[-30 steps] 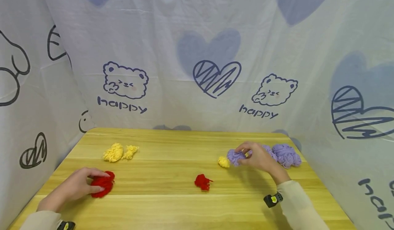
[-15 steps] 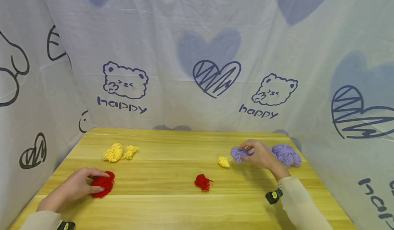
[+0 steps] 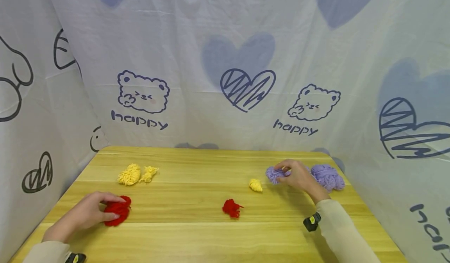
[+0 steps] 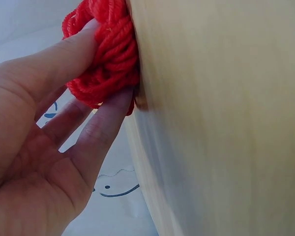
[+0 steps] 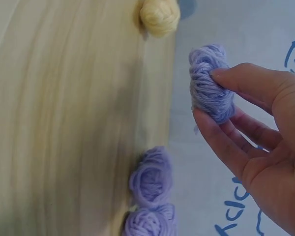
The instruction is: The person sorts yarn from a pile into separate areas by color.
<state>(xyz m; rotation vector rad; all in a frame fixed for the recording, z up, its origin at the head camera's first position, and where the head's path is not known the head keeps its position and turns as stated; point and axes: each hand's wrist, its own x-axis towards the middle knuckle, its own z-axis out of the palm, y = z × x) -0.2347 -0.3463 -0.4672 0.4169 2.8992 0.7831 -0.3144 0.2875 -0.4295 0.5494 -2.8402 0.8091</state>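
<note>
My left hand [image 3: 111,207] grips a red yarn bundle [image 3: 122,213] at the table's front left; in the left wrist view its fingers [image 4: 64,54] curl round the red yarn [image 4: 110,59]. My right hand [image 3: 281,173] pinches a small purple yarn bundle [image 3: 271,174] at the back right, just left of a pile of purple yarn [image 3: 327,177]. In the right wrist view the thumb [image 5: 246,73] and fingers hold that purple bundle [image 5: 209,83] off the table, with the purple pile [image 5: 150,179] beside it.
On the wooden table [image 3: 197,235] lie a small yellow yarn ball [image 3: 255,185], a small red bundle [image 3: 231,208] at the middle, and two yellow bundles [image 3: 131,174] at the back left. Printed white cloth [image 3: 225,59] walls in three sides.
My right hand has carried the purple bundle rightward, away from the small yellow ball and closer to the purple pile. The left hand stays on the red yarn.
</note>
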